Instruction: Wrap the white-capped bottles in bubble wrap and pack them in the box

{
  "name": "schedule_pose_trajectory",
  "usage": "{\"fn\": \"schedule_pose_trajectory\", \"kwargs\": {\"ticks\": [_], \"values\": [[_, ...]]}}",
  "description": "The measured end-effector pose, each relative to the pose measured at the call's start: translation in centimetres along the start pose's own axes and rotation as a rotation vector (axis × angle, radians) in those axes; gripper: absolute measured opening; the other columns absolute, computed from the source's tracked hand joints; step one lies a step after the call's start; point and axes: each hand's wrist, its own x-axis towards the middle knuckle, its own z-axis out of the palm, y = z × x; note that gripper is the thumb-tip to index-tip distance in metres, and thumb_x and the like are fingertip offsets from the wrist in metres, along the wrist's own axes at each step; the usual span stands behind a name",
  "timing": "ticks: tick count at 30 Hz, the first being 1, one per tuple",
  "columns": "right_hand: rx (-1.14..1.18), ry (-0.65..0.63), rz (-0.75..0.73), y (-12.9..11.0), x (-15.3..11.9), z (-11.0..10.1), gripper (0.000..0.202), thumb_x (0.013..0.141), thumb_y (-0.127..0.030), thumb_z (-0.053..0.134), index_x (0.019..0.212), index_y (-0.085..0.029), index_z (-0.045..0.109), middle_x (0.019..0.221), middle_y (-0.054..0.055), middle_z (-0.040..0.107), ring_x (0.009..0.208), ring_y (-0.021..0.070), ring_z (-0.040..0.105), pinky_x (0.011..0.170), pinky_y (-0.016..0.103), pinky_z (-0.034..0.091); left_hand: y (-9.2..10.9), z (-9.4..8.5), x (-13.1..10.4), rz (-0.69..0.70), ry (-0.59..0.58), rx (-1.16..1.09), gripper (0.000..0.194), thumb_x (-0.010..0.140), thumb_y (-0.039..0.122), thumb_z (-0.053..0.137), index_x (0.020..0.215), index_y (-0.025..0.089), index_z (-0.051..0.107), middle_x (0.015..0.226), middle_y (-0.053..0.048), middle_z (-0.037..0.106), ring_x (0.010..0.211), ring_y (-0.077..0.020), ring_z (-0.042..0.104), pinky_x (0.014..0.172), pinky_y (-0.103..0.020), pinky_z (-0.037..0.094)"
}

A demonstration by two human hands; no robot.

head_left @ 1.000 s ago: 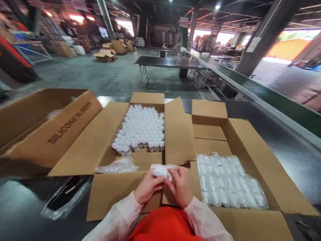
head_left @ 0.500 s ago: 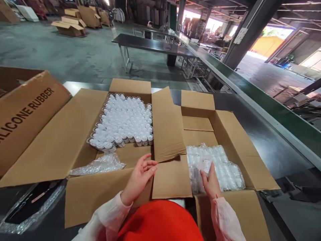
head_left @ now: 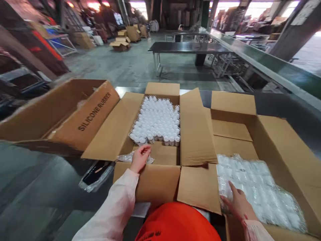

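Note:
Over the near part of the left carton (head_left: 160,180), my left hand (head_left: 140,159) has loosely bent fingers with nothing visible in them. It is just short of many small white-capped bottles (head_left: 157,120) standing upright in rows. A loose sheet of bubble wrap (head_left: 126,158) lies partly beneath that hand. My right hand (head_left: 238,202) is down in the right carton (head_left: 272,150), thumb and forefinger around a bubble-wrapped bottle (head_left: 225,190) at the near left corner. Beside it lie rows of other bubble-wrapped bottles (head_left: 260,187).
A brown carton marked SILICONE RUBBER (head_left: 95,113) stands open on the left. Near it lies a dark item in clear bubble wrap (head_left: 96,175). Raised flaps (head_left: 197,134) stand between the two bottle cartons. Farther off are a black table (head_left: 188,47) and a green conveyor (head_left: 265,50).
The view has swung left. My left hand has moved forward and left toward the bottles. My right hand has lowered the wrapped bottle to the near left corner of the right carton.

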Motion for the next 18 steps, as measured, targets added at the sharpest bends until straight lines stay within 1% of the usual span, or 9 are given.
{"fn": "schedule_pose_trajectory", "kwargs": {"ticks": [2,4,7,10,12,13,16,17,18], "values": [[0.024,0.12,0.027,-1.0,-0.1,-2.1,0.078,0.078,-0.055,0.044,0.14,-0.01,0.034,0.118,0.022,0.058,0.093,0.0321,0.065,0.079,0.045,0.049,-1.1,-1.8,2.5,-0.031,0.089,0.216,0.032,0.066,0.023,0.065,0.097,0.017,0.063,0.104,-0.01,0.066,0.106,-0.0252,0.058,0.094,-0.037,0.043],[0.135,0.119,-0.031,-3.0,-0.7,-4.7,0.082,0.078,-0.064,0.039,0.139,-0.009,0.035,0.104,0.017,0.066,0.085,0.0308,0.066,0.074,0.043,0.05,-1.6,-2.8,4.2,-0.088,0.111,0.288,0.035,0.051,0.01,0.071,0.085,0.017,0.066,0.102,-0.012,0.066,0.116,-0.0338,0.051,0.099,-0.046,0.035],[0.311,-0.051,-0.282,-7.4,-2.2,-7.5,0.071,0.077,-0.065,0.041,0.126,-0.015,0.051,0.076,0.006,0.069,0.069,0.0236,0.064,0.066,0.036,0.05,-1.3,-3.0,5.2,-0.138,0.071,0.334,0.022,0.045,0.004,0.07,0.062,0.015,0.061,0.083,-0.013,0.068,0.11,-0.0399,0.053,0.096,-0.054,0.033],[0.468,-0.19,-0.571,-12.4,-3.1,-7.8,0.051,0.082,-0.056,0.045,0.114,-0.02,0.061,0.069,0.002,0.067,0.063,0.0188,0.061,0.063,0.031,0.05,0.4,-2.8,5.0,-0.063,-0.049,0.26,0.01,0.058,0.015,0.069,0.062,0.016,0.06,0.074,-0.009,0.067,0.092,-0.0299,0.062,0.088,-0.042,0.042],[0.581,-0.159,-0.722,-15.6,-2.5,-6.9,0.042,0.081,-0.049,0.05,0.11,-0.02,0.063,0.083,0.005,0.069,0.075,0.0201,0.064,0.072,0.033,0.052,2.1,-2.7,4.2,0.021,-0.12,0.18,0.012,0.067,0.027,0.065,0.072,0.017,0.06,0.078,-0.005,0.067,0.084,-0.0216,0.062,0.079,-0.032,0.046],[0.635,-0.09,-0.785,-17.1,-1.9,-6.5,0.042,0.08,-0.046,0.054,0.112,-0.02,0.062,0.097,0.008,0.069,0.088,0.0221,0.063,0.081,0.036,0.051,2.9,-2.7,3.6,0.057,-0.151,0.099,0.018,0.07,0.033,0.063,0.077,0.017,0.059,0.079,-0.004,0.067,0.079,-0.0185,0.061,0.073,-0.029,0.046],[0.828,0.11,-0.856,-21.1,1.0,-5.3,0.072,0.07,-0.046,0.066,0.133,-0.02,0.045,0.138,0.014,0.046,0.128,0.0278,0.041,0.106,0.047,0.035,5.3,-2.3,1.4,0.072,-0.279,-0.338,0.033,0.067,0.044,0.069,0.08,0.018,0.051,0.072,0.0,0.063,0.063,-0.0133,0.056,0.059,-0.024,0.042],[0.919,0.074,-0.821,-22.1,2.0,-5.1,0.085,0.066,-0.05,0.07,0.138,-0.019,0.037,0.143,0.015,0.039,0.132,0.0286,0.035,0.107,0.049,0.032,5.9,-2.2,0.6,0.049,-0.328,-0.509,0.037,0.064,0.043,0.073,0.079,0.019,0.05,0.07,0.001,0.062,0.06,-0.0124,0.054,0.057,-0.023,0.04],[1.019,-0.041,-0.767,-23.0,3.0,-4.8,0.096,0.061,-0.054,0.073,0.141,-0.02,0.032,0.144,0.016,0.037,0.133,0.0293,0.035,0.106,0.05,0.033,6.4,-1.9,-0.1,0.022,-0.372,-0.655,0.039,0.061,0.041,0.076,0.078,0.019,0.049,0.069,0.001,0.061,0.059,-0.0119,0.054,0.057,-0.023,0.04]]}}
